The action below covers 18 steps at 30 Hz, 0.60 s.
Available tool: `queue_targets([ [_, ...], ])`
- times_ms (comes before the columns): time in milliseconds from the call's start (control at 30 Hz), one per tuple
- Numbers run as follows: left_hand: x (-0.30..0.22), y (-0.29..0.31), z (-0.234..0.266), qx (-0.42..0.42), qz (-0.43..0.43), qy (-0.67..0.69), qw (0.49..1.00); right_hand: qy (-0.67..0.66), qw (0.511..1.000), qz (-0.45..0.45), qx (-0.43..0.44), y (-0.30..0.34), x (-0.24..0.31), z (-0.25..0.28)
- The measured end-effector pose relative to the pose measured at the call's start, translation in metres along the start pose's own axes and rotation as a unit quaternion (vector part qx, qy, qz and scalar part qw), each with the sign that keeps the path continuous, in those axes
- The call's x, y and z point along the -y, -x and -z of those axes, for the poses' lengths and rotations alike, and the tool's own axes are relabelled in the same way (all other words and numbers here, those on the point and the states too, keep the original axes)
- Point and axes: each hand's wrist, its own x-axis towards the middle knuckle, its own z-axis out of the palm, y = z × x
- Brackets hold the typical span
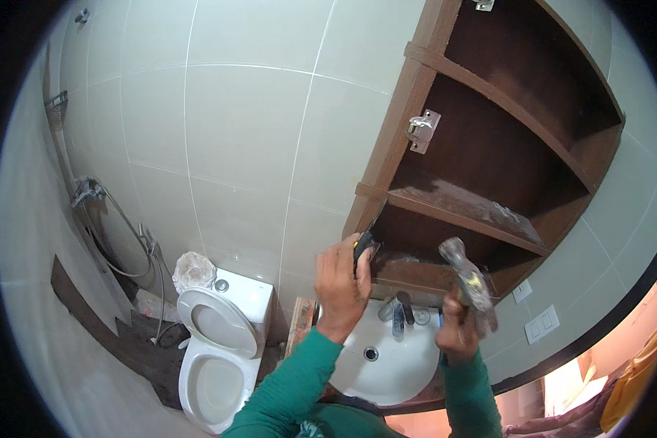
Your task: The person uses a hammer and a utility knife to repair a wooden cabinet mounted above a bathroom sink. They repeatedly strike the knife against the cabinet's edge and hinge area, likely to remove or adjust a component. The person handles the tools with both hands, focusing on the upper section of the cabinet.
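Head: over sink (401, 379), beside cabinet (489, 139), left grip (342, 274) holds dark tool (364, 245), right grip (456, 332) hammer (473, 285)

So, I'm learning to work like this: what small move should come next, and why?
Probably steady the dark tool against the brown cabinet before bringing the hammer over: the left hand holds the tool near the cabinet's edge, contact is unclear, and the right hand holds the hammer apart from it.

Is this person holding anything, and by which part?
The right hand holds a hammer by its handle, near the head; the left hand grips a black-and-yellow tool, apparently by its handle.
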Motion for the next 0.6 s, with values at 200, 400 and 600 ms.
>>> queue_targets([
  [200, 0.028, -0.018, 0.039, 0.128, -0.064, 0.018, 0.990, -0.289, 0.925, -0.174, -0.174, 0.072, -0.010, 0.066],
  [400, 0.113, -0.007, 0.036, -0.011, -0.061, -0.012, 0.998, -0.094, 0.932, -0.254, -0.239, 0.115, -0.004, 0.110],
  [600, 0.029, -0.055, 0.020, -0.003, 0.204, 0.284, 0.937, -0.037, 0.934, -0.254, -0.246, 0.155, -0.016, 0.138],
])
